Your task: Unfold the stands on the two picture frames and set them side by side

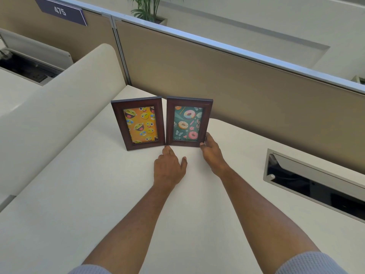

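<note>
Right hand: fingers lightly gripping donut frame lower right corner.
Left hand: open, empty, fingertip at frame base.
Handling: likely light, rigid, tippy; hold by side edges.
Emoji frame: standing, touching alongside.

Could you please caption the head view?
Two hands align upright dark wooden frames, emoji beside doughnut, on white desk.

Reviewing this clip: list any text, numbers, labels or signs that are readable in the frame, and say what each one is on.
"475": white digits on the dark blue sign fixed to the top of the cubicle partition, upper left.
Donut picture frame: a few decorative script marks in the teal print, too small and blurred to read.
Emoji picture frame: no text, only faces.
Nothing else readable on the desk.
</note>
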`<state>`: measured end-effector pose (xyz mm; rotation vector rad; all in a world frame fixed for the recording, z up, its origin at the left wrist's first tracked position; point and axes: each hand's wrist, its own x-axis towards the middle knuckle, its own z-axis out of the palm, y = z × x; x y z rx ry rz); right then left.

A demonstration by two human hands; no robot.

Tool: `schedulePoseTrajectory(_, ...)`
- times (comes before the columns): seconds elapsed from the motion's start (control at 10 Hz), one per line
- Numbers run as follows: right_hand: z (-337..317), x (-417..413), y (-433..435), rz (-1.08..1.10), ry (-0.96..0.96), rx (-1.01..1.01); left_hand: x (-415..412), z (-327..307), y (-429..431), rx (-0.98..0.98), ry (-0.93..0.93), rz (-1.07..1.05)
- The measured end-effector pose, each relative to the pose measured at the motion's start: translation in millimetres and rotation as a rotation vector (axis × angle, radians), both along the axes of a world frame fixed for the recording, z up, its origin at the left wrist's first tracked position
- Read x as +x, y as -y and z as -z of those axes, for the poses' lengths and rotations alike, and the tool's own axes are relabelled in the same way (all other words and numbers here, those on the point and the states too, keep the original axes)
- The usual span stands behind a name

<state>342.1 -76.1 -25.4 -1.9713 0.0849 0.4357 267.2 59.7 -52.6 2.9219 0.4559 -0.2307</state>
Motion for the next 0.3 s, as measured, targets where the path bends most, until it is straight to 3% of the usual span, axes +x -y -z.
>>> schedulePoseTrajectory(0.3, -14.4, -13.2, 7.8, 0.276, -0.078, 0.230, 1.7, -5.8, -0.6, -0.039, -0.030, 0.006)
